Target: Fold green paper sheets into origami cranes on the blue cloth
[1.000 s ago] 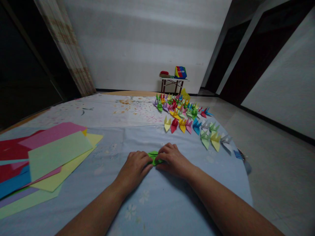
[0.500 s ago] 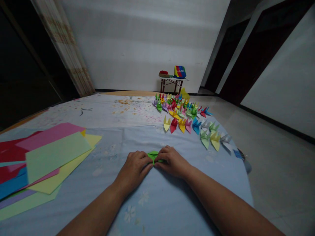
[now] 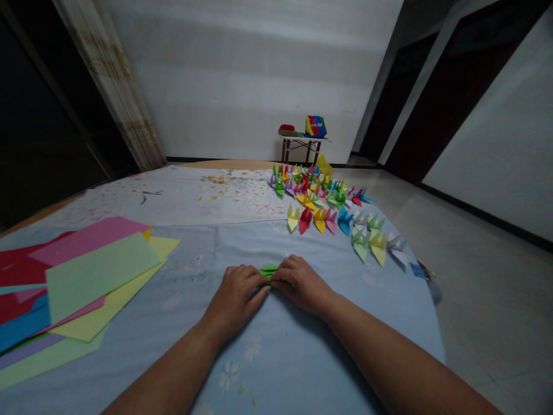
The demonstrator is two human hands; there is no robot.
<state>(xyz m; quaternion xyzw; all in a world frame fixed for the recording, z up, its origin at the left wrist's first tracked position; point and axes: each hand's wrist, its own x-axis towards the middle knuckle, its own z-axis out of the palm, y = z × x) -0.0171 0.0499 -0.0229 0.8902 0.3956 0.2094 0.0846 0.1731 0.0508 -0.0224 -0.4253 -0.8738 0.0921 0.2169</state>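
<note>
A small folded piece of green paper (image 3: pixel 268 270) lies on the blue cloth in front of me, mostly covered by my fingers. My left hand (image 3: pixel 238 291) pinches its left side, thumb toward me. From the other side, my right hand (image 3: pixel 301 285) grips the paper with thumb and fingers pressed together. The fingertips of both hands meet at the near edge of the paper. How the paper is folded underneath cannot be made out.
Coloured paper sheets (image 3: pixel 101 271) lie in a loose pile at the left. Several folded paper cranes (image 3: pixel 319 220) stand in rows at the right and far right of the round table (image 3: pixel 276 357). Beyond it, a small stand (image 3: pixel 302 140) holds a colourful box (image 3: pixel 316 127).
My fingers have shifted slightly on the green paper, and less of it shows between the hands. The sheets and cranes stay where they were.
</note>
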